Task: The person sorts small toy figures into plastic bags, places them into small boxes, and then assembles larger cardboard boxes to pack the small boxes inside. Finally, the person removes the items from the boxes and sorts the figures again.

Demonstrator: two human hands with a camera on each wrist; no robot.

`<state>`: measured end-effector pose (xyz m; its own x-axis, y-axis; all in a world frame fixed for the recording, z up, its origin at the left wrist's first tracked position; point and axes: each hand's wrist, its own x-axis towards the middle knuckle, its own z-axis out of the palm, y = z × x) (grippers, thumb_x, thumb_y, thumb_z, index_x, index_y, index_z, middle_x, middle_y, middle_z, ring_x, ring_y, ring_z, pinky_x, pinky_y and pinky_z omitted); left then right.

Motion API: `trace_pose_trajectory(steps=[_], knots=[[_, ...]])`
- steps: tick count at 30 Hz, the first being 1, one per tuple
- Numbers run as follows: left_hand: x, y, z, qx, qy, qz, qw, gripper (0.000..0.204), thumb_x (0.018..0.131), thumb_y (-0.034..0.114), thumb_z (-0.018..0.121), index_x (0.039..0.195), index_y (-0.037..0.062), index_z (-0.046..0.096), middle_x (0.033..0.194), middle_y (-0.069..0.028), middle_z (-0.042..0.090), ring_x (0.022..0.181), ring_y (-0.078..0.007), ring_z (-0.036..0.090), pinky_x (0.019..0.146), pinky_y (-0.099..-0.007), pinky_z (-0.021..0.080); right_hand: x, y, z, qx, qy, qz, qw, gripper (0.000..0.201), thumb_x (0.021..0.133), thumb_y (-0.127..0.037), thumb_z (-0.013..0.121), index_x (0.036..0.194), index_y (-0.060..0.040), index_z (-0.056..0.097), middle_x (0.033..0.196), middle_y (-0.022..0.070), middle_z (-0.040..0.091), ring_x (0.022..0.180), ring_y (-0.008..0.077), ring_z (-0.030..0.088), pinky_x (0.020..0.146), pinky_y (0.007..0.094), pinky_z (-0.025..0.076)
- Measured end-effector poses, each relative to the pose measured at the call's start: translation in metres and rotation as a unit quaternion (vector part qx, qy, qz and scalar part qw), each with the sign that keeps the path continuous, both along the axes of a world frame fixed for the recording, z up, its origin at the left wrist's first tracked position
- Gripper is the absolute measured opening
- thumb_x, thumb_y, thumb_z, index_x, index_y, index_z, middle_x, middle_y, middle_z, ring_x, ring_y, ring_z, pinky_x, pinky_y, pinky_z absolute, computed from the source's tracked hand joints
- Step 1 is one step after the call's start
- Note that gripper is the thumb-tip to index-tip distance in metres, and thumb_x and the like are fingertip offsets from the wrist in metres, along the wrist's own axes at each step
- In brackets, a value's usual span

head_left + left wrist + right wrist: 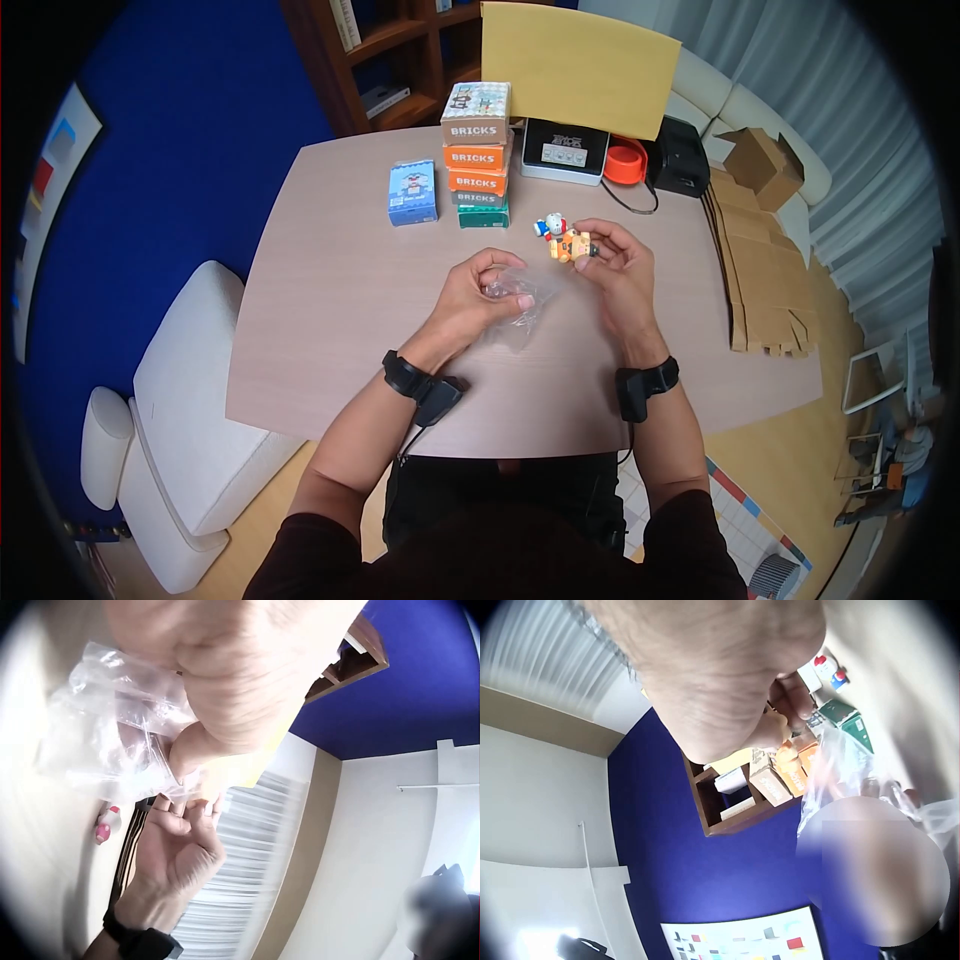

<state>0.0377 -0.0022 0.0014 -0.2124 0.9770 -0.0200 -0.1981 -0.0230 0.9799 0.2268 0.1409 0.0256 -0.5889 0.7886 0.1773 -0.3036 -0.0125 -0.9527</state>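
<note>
My left hand (462, 308) grips a crumpled clear plastic bag (516, 315) between thumb and fingers. The bag's shiny folds (127, 727) fill much of the left wrist view. On the right, my right hand (628, 285) pinches a small orange and tan toy figure (568, 247) with thumb and fingertips. Just beyond it on the table stands a second little figure (555, 224), white with blue and red parts. In the right wrist view that white figure (825, 666) shows past the fingers, while my palm hides most of the orange one.
Several small brick boxes (475, 157) are stacked at the back of the table (340, 330), with a blue box (412, 192) to their left. Behind stand a black and white case (565, 152), an orange round object (626, 160) and a yellow board (580, 65). Flattened cardboard (765, 270) lies along the right.
</note>
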Motion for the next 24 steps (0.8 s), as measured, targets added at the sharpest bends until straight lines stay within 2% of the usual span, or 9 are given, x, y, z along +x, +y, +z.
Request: trace_pose_trajectory(steps=[5,8,10,11,13,16,19,24], knots=[[0.002,0.000,0.007,-0.037,-0.008,0.007,0.999,0.041,0.091,-0.002,0.082,0.128,0.0010,0.063,0.103,-0.0049,0.075,0.092,-0.0085,0.069,0.080,-0.0255,0.058,-0.001,-0.005,-0.003,0.027,0.016,0.035,0.999,0.047,0.084,0.021,0.065,0.128,0.0071,0.068,0.125,0.0112,0.070,0.114,0.0165,0.069,0.101,0.0281,0.056],[0.000,0.000,0.004,-0.059,0.003,-0.012,0.998,0.035,0.094,0.003,0.081,0.126,0.0027,0.066,0.105,-0.0038,0.073,0.092,-0.0089,0.068,0.082,-0.0258,0.058,-0.004,-0.007,-0.005,0.085,0.022,0.050,0.995,0.048,0.081,0.021,0.066,0.127,0.0059,0.070,0.122,0.0086,0.070,0.113,0.0161,0.067,0.100,0.0284,0.054],[0.000,-0.001,0.001,-0.045,0.009,-0.047,0.998,0.031,0.099,0.010,0.079,0.126,0.0015,0.066,0.105,-0.0048,0.074,0.098,-0.0096,0.068,0.087,-0.0272,0.057,-0.005,-0.006,-0.009,0.156,-0.009,0.035,0.987,0.048,0.078,0.020,0.068,0.123,0.0026,0.074,0.118,0.0075,0.070,0.112,0.0158,0.066,0.097,0.0283,0.053],[0.000,-0.001,-0.001,-0.046,0.009,-0.047,0.998,0.031,0.099,0.010,0.079,0.126,0.0015,0.066,0.105,-0.0048,0.074,0.098,-0.0096,0.068,0.087,-0.0272,0.057,-0.006,-0.006,-0.010,0.155,-0.009,0.035,0.987,0.048,0.078,0.020,0.068,0.123,0.0026,0.074,0.118,0.0075,0.070,0.112,0.0158,0.066,0.097,0.0283,0.053],[-0.001,0.001,-0.004,-0.054,-0.033,-0.082,0.995,0.031,0.102,0.013,0.075,0.128,-0.0007,0.066,0.109,-0.0061,0.074,0.103,-0.0103,0.068,0.092,-0.0291,0.056,-0.006,-0.009,-0.008,0.225,-0.076,0.007,0.971,0.048,0.077,0.019,0.069,0.120,-0.0012,0.077,0.117,0.0076,0.071,0.105,0.0152,0.066,0.091,0.0275,0.053],[-0.001,0.002,-0.004,-0.055,-0.028,-0.088,0.994,0.035,0.104,0.011,0.072,0.134,-0.0033,0.064,0.112,-0.0066,0.074,0.101,-0.0113,0.070,0.094,-0.0287,0.057,-0.007,-0.012,-0.003,0.251,-0.118,-0.009,0.961,0.047,0.076,0.018,0.070,0.118,-0.0026,0.078,0.115,0.0072,0.072,0.099,0.0148,0.067,0.085,0.0269,0.054],[0.003,0.002,-0.005,-0.043,-0.034,-0.063,0.996,0.044,0.103,0.010,0.072,0.142,-0.0046,0.061,0.105,-0.0069,0.075,0.094,-0.0099,0.070,0.086,-0.0242,0.057,-0.006,-0.011,-0.004,0.278,-0.116,-0.015,0.953,0.049,0.077,0.018,0.071,0.120,-0.0031,0.078,0.114,0.0066,0.074,0.094,0.0141,0.067,0.081,0.0264,0.053],[0.001,0.001,-0.007,-0.045,-0.022,-0.048,0.998,0.048,0.099,0.004,0.075,0.144,-0.0008,0.061,0.103,-0.0053,0.075,0.088,-0.0078,0.070,0.083,-0.0233,0.058,-0.005,-0.012,-0.004,0.254,-0.140,-0.003,0.957,0.051,0.077,0.018,0.071,0.123,-0.0040,0.077,0.113,0.0064,0.074,0.094,0.0120,0.066,0.081,0.0264,0.053]])
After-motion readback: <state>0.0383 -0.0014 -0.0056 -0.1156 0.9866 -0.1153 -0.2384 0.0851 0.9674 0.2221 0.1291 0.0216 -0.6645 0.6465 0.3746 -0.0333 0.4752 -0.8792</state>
